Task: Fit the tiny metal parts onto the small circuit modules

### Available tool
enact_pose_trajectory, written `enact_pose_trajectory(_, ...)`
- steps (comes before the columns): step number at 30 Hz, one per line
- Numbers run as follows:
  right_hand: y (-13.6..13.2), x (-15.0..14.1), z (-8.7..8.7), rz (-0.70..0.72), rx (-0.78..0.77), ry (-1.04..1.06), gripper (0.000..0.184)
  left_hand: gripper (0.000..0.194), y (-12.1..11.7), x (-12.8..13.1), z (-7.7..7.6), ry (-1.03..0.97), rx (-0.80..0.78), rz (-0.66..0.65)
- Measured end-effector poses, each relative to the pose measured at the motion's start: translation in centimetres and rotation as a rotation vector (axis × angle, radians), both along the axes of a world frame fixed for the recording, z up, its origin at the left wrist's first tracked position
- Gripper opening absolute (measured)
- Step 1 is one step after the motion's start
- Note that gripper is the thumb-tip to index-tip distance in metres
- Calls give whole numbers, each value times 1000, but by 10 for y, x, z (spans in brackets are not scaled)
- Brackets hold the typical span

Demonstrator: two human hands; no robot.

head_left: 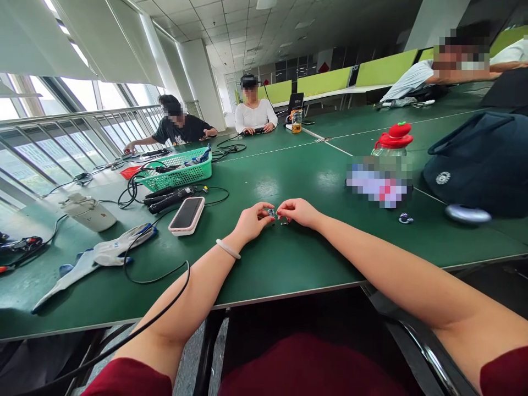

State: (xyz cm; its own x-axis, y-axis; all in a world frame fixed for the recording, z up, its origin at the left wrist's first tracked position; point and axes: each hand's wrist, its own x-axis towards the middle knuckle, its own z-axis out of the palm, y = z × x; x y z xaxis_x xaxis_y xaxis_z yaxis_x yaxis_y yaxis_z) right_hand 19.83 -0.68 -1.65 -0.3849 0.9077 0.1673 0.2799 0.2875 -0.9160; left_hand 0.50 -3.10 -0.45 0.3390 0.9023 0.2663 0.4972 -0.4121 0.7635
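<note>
Over the green table (264,264), my left hand (252,221) pinches a small dark-and-silver piece (271,213) between thumb and fingertips; it looks like a tiny electronic part, but its kind is too small to tell. My right hand (300,212) is closed in a pinch just beside it, the fingertips almost meeting those of the left. Something tiny and pale shows at the right fingertips, and I cannot make out what it is. Just below them, another tiny light bit (284,223) lies on the tabletop.
Left are a phone (187,215), work gloves (103,253), a white bottle (88,212) and a green basket (177,175) of cables. A black cable (159,313) crosses my left forearm. Right stand a red-lidded jar (394,140) and dark bag (482,159). Several people sit around.
</note>
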Motion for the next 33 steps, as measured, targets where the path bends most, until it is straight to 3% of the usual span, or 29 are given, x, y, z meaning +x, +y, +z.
enact_pose_trajectory(11,-3,-4,-1,-74,36,3,37,36,-6,5,4,125,87,37)
enact_pose_trajectory(19,-5,-7,1,-94,90,-15,35,48,-9,7,8,154,66,46)
enact_pose_trajectory(33,-15,-10,5,-85,283,-196,23,49,-8,4,5,152,92,14)
